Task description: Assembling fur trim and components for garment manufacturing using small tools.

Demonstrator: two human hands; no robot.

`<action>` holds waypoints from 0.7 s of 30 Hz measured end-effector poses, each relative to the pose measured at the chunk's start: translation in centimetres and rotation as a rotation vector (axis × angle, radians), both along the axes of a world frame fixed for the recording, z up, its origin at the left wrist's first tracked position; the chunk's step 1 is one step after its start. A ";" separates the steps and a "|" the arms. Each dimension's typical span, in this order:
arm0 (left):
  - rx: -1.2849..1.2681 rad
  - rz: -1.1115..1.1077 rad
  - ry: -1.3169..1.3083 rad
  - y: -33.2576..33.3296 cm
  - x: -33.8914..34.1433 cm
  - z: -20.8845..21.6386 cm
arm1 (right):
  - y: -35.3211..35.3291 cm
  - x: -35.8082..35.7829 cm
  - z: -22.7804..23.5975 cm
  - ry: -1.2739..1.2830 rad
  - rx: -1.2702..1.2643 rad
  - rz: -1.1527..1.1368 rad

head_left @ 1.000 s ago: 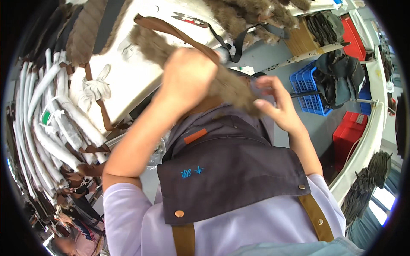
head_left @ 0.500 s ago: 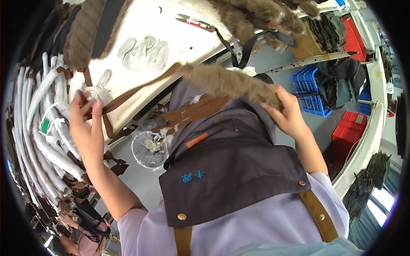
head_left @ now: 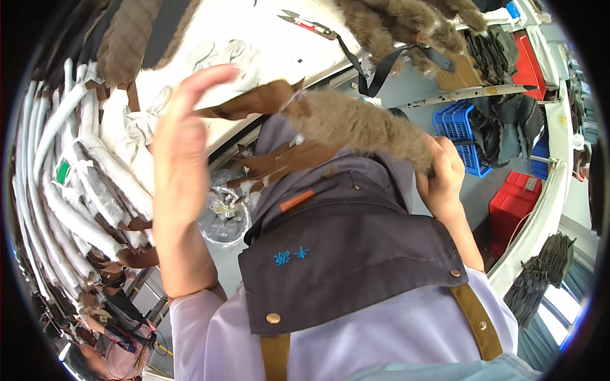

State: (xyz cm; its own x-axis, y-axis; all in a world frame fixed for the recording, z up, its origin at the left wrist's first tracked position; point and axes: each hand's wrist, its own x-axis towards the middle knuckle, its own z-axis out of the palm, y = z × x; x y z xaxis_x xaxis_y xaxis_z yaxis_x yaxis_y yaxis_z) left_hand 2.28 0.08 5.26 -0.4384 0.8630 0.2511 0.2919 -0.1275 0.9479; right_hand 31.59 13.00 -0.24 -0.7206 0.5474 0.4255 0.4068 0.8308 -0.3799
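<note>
My right hand (head_left: 440,170) is closed round the near end of a fluffy brown-grey fur strip (head_left: 365,127), which slants across above my apron. A brown fabric band (head_left: 257,101) runs leftward from the strip's far end. Beside that band my left hand (head_left: 184,152) is raised over the table edge, blurred, its index finger stretched out and apart from the thumb. The band passes behind this hand, where its end is hidden. Another brown fabric piece (head_left: 286,162) with white fluff on it lies on my dark apron (head_left: 349,267).
Red-handled thread snips (head_left: 308,24), pale gloves (head_left: 232,57) and fur pieces (head_left: 406,19) lie on the white table (head_left: 273,51). White wrapped rolls (head_left: 63,190) crowd the left. A clear plastic bag (head_left: 225,219) is below; a blue crate (head_left: 454,130) and red box (head_left: 513,206) stand right.
My left hand has moved up and right, nearer the fur strip, and its index finger has stretched out. My right hand has turned and closed more fully round the strip's end.
</note>
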 end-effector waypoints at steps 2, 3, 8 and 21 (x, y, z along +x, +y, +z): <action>-0.105 -0.231 -0.232 0.8 0.8 -1.3 | 0.1 -0.3 0.0 0.008 0.148 0.052; -0.248 -0.315 -0.254 1.1 1.1 -1.3 | 0.0 -0.2 0.2 0.004 0.150 0.046; 0.023 -0.284 0.040 2.2 3.1 -2.6 | -0.5 -1.3 2.0 -0.092 -0.640 0.201; 0.013 -0.006 0.173 1.2 4.0 -3.3 | -0.8 -8.2 1.5 0.101 -0.403 0.219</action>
State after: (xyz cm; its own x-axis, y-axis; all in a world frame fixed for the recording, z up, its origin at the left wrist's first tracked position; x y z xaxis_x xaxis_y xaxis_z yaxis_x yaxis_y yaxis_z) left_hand 6.27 1.32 1.93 -0.3828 0.8616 0.3333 0.4495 -0.1416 0.8820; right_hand 23.42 12.20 1.23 -0.8037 0.5231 0.2837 0.1828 0.6708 -0.7188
